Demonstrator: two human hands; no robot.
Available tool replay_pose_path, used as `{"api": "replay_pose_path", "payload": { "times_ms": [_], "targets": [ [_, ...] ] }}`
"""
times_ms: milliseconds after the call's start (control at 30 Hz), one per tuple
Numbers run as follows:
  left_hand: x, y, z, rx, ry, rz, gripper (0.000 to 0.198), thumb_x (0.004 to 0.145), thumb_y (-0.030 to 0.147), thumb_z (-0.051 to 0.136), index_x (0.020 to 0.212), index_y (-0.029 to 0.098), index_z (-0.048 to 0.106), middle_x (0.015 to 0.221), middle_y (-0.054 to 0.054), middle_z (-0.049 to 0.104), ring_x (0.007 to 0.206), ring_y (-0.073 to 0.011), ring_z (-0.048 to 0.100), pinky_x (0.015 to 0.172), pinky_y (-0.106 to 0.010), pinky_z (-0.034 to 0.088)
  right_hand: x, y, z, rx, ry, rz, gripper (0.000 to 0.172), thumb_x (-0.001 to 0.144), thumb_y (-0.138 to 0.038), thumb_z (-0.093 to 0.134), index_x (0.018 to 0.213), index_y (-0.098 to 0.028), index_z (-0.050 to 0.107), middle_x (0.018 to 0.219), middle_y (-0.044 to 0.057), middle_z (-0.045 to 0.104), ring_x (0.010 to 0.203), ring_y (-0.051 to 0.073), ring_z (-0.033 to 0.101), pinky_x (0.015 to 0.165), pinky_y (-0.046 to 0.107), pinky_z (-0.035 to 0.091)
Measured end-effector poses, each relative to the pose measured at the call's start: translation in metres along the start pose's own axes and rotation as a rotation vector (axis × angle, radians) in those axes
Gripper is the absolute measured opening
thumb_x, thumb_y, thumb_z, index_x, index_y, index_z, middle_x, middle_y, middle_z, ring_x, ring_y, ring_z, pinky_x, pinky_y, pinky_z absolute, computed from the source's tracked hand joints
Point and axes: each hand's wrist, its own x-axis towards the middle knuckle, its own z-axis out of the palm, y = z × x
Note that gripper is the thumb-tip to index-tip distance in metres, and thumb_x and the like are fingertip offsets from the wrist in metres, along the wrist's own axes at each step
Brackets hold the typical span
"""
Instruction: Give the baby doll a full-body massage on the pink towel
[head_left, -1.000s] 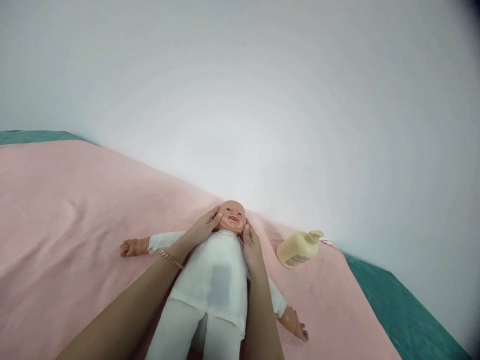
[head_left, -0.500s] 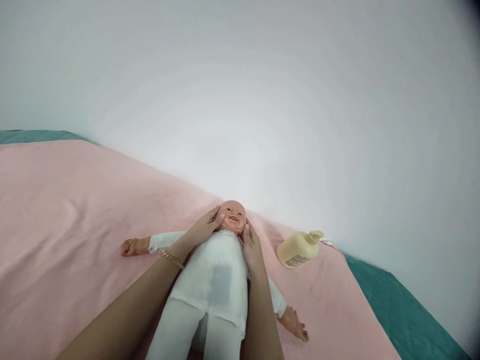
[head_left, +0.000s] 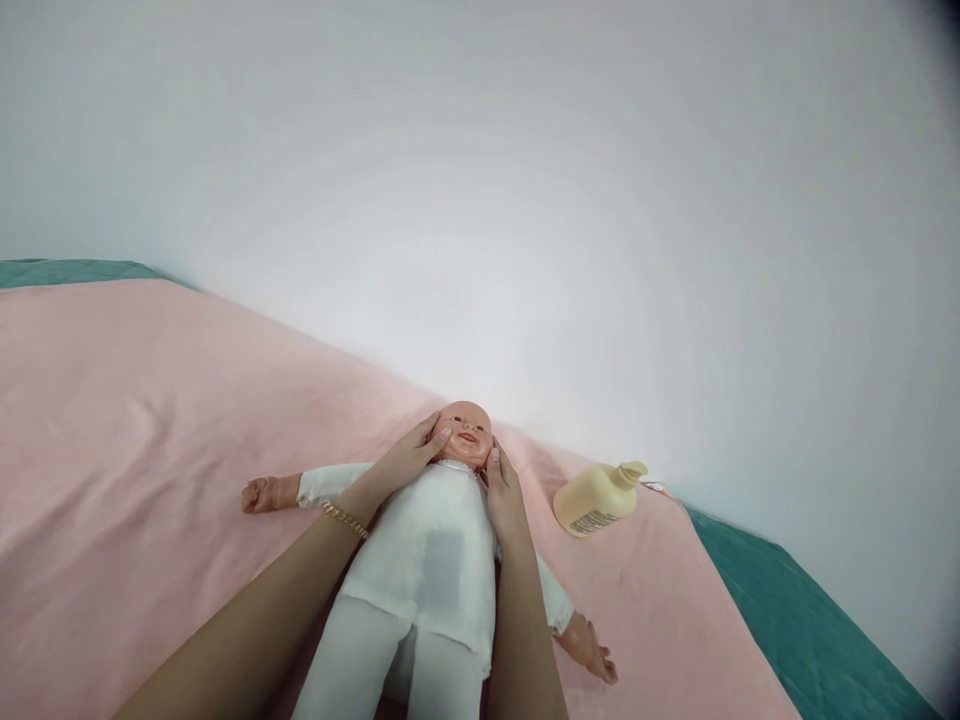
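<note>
A baby doll (head_left: 420, 560) with a white cloth body lies on its back, its head at the far end and its arms spread to both sides. My left hand (head_left: 409, 455) cups one side of the doll's head, thumb on the cheek. On the opposite side, my right hand (head_left: 506, 490) rests against the head and jaw with its fingers pointing up. Between them the two hands hold the head. The fingers behind the head are partly hidden. A gold bracelet (head_left: 345, 519) circles my left wrist.
A yellow pump bottle (head_left: 596, 498) stands to the right of the doll, on the pink blanket (head_left: 135, 420). Green quilted cloth (head_left: 802, 610) shows beyond the blanket at the right and far left. A white wall (head_left: 480, 200) rises directly behind the doll's head.
</note>
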Motion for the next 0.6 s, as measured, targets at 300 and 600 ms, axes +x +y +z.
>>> {"api": "replay_pose_path", "payload": {
  "times_ms": [300, 600],
  "targets": [
    [0.0001, -0.0052, 0.0004, 0.028, 0.03, -0.018, 0.075, 0.092, 0.066, 0.039, 0.146, 0.013, 0.04, 0.151, -0.013, 0.041, 0.14, -0.0288, 0.037, 0.116, -0.04, 0.028, -0.004, -0.0062, 0.0007, -0.076, -0.003, -0.006, 0.072, 0.086, -0.066, 0.05, 0.137, -0.016, 0.053, 0.141, 0.014, 0.054, 0.124, 0.028, 0.057, 0.101, 0.042, 0.048],
    [-0.0012, -0.0003, 0.0016, 0.014, 0.0, 0.041, 0.071, 0.094, 0.064, 0.036, 0.142, 0.012, 0.044, 0.147, -0.015, 0.046, 0.136, -0.026, 0.043, 0.115, -0.038, 0.029, -0.0049, -0.0021, -0.0004, -0.194, 0.041, -0.008, 0.076, 0.087, -0.069, 0.045, 0.141, -0.017, 0.049, 0.147, 0.012, 0.048, 0.133, 0.027, 0.047, 0.108, 0.043, 0.04]
  ]
}}
